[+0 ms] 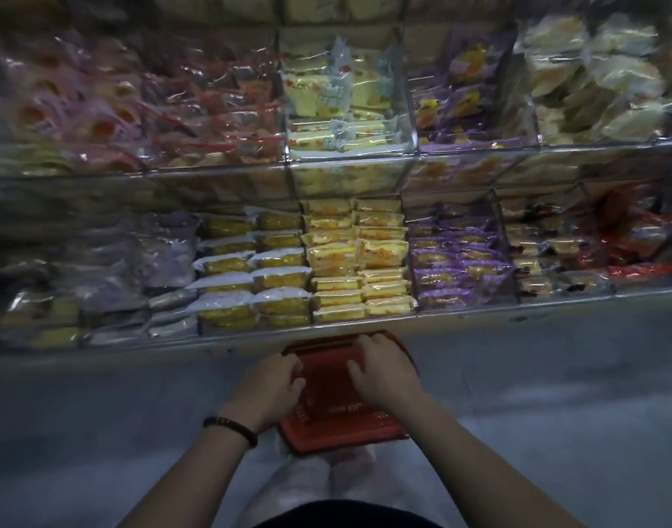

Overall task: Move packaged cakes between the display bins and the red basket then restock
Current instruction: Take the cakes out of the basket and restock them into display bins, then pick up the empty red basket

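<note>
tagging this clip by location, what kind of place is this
Most likely a shop's snack aisle: tiered clear display bins full of packaged cakes, plus a red basket in front of them.

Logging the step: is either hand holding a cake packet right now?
No, the left hand and the right hand both hold the red basket by its edges, with no packet in either.

Grey floor [555, 405], perhaps polished concrete; dim light; view blurred.
</note>
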### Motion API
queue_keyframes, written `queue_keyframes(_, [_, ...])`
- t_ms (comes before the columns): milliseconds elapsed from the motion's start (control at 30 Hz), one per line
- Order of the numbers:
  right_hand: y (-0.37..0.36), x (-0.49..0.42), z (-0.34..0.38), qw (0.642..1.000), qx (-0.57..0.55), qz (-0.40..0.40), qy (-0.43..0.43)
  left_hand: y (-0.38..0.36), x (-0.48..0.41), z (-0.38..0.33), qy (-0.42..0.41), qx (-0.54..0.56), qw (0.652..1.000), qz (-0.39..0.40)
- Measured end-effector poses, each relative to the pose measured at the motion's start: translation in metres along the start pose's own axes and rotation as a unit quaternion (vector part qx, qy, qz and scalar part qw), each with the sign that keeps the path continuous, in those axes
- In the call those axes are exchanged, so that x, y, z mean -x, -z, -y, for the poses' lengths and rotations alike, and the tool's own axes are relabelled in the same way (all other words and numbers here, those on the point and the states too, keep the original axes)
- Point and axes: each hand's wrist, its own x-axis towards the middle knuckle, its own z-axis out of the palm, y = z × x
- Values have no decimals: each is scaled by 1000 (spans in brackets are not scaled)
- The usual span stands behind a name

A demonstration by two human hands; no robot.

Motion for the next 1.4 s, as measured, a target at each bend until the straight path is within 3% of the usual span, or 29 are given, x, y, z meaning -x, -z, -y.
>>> queue_keyframes(233, [-54, -12, -11, 983, -73, 153, -64, -8, 15, 38, 56, -48, 997, 16])
queue_keyframes(467, [-115, -8, 9, 968, -83, 168, -167, -22, -35, 77, -24, -111, 985, 128])
queue_keyframes(633, [-182, -8, 24, 937, -170, 96, -289, -47, -82, 130, -93, -122, 962, 227])
queue_keyframes(767, [-254, 6, 42, 870, -292, 55, -393, -64, -111, 183, -105, -142, 943, 281])
queue_keyframes(933, [-359, 18, 42, 774, -392, 155, -473, -104, -155, 220, -106, -113, 945, 287])
queue_keyframes(1000, [-400, 12, 29, 727, -437, 151, -508, -140, -188, 241, -109, -130, 940, 296])
queue_keyframes(1200, [-476, -40, -30, 583, -530, -50, -614, -247, -296, 245, -151, -49, 968, 196])
queue_keyframes(1300, [-508, -65, -55, 545, -544, -133, -625, -293, -347, 269, -53, 9, 987, 152])
queue_keyframes(1400, [-528, -77, -62, 489, -559, -166, -649, -300, -337, 245, -19, 38, 994, 104])
